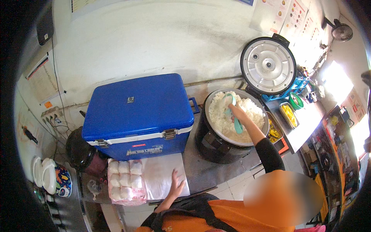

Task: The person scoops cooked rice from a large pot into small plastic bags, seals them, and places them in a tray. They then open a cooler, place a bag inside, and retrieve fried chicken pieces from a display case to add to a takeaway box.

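My right hand (234,112) grips a pale green plastic scoop (238,126) over the cooked white rice (252,111) that fills a large black rice cooker (213,145). My left hand (176,184), empty with its fingers apart, rests on or just above a stack of white wrapping sheets (158,177) on the dark counter. Left of the sheets, several white wrapped portions (124,179) lie in rows on a plastic bag with red print. The cooker's round metal lid (268,65) stands raised behind the pot.
A blue cooler box (139,107) stands behind the sheets. Right of the cooker are metal trays of yellow food (289,115), a green bowl (295,101) and a blue crate (298,87). A dark lidded container (82,148) and a patterned pot (62,179) are at the left.
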The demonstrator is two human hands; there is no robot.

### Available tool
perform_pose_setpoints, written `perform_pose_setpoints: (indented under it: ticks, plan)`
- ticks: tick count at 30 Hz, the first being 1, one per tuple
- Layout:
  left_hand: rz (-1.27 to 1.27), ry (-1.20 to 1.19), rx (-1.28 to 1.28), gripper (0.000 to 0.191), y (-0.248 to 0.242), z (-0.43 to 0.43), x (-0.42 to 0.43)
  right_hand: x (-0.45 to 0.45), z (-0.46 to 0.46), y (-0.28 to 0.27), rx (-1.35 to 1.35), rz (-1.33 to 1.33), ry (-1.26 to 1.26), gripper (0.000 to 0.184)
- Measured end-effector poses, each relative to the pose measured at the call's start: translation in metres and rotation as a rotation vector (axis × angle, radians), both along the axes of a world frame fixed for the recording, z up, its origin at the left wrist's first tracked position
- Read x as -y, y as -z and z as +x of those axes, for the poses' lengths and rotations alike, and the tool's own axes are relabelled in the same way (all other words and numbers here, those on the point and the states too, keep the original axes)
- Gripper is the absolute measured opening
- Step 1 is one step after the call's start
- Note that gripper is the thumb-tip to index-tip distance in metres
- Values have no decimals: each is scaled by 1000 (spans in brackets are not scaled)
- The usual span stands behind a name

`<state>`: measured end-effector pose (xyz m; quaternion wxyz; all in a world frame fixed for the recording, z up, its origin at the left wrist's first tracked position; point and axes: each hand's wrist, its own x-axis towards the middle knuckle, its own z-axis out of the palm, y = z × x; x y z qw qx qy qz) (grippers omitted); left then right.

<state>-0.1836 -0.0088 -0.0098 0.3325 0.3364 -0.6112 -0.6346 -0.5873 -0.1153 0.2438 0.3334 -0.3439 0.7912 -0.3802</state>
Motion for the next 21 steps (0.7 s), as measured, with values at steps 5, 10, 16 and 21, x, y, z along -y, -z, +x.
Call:
perform_pose_setpoints:
  ticks: [5,10,16,21]
  plan:
    - [0,-204,283,84,50,127,-55,58,3,36,-521,156,-21,75]
    - [193,-553,217,76,64,161,-67,69,18,58,-346,160,-150,81]
    - [-131,-283,281,70,50,140,-49,12,33,32,42,14,-196,52]
    - [-174,-119,342,61,28,116,-11,-30,26,6,603,-39,-65,40]
